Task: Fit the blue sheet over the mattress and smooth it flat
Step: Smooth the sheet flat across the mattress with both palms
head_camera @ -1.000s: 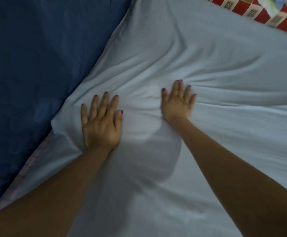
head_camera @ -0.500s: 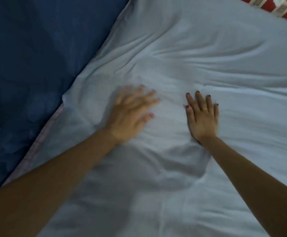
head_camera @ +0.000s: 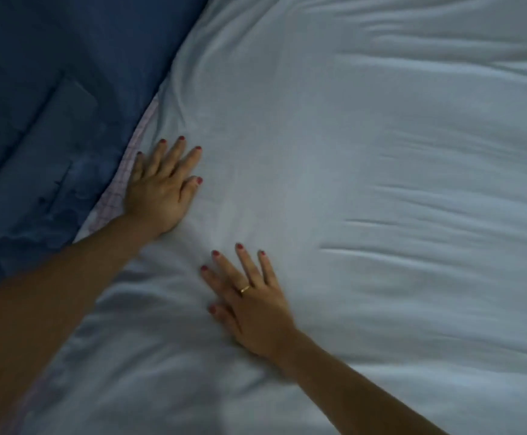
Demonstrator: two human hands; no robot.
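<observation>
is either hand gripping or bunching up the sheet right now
No, the left hand and the right hand both lie flat, fingers spread, palms down on the light blue sheet.

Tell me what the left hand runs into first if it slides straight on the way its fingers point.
Probably nothing but more pale sheet: the left hand points up and slightly right, along the sheet's edge; the dark blue fabric stays to its left.

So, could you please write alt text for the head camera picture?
Two bare hands press flat on a pale blue sheet: the left hand at its edge, the right hand nearer the camera. A checked strip of mattress shows beside dark blue fabric; wrinkles remain at right.
</observation>
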